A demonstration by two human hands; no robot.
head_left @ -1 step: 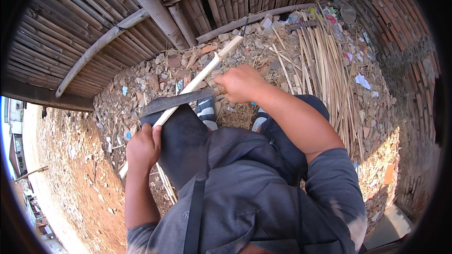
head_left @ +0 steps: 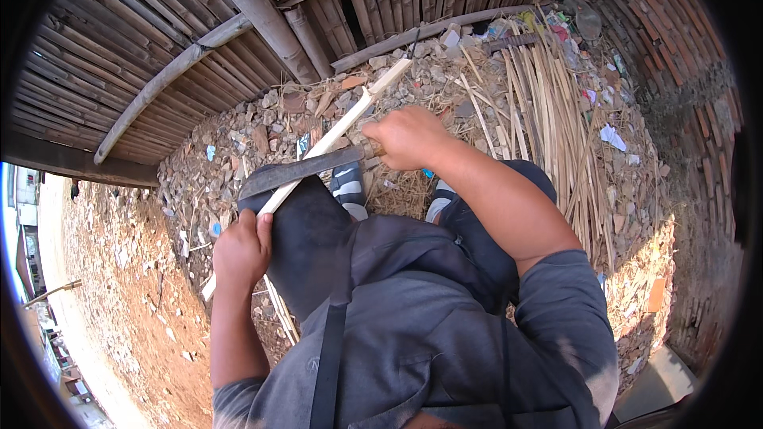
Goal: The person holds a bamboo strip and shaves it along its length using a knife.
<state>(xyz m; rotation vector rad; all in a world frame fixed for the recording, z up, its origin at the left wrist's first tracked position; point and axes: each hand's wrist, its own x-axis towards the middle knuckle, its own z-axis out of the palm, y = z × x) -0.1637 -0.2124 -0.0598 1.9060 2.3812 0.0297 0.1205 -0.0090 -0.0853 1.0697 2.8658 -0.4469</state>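
A long pale bamboo strip [head_left: 341,125] slants from lower left to upper right across my left knee. Closed around its lower part is my left hand [head_left: 242,250], thumb pressed along the strip. My right hand [head_left: 405,137] grips the handle of a machete [head_left: 302,171]. The dark, wide blade lies across the strip above my left hand, its tip reaching left over the knee. Where the edge meets the strip is too small to make out. A jagged node sticks up near the strip's far end.
Many thin pale strips [head_left: 556,111] lie in a pile on the right. Rubble [head_left: 266,115] and litter cover the ground around my shoes [head_left: 348,189]. A bamboo wall [head_left: 135,56] stands ahead and left, a brick wall [head_left: 691,135] on the right.
My right hand has shifted up very slightly with the machete handle. The left hand and the strip look the same.
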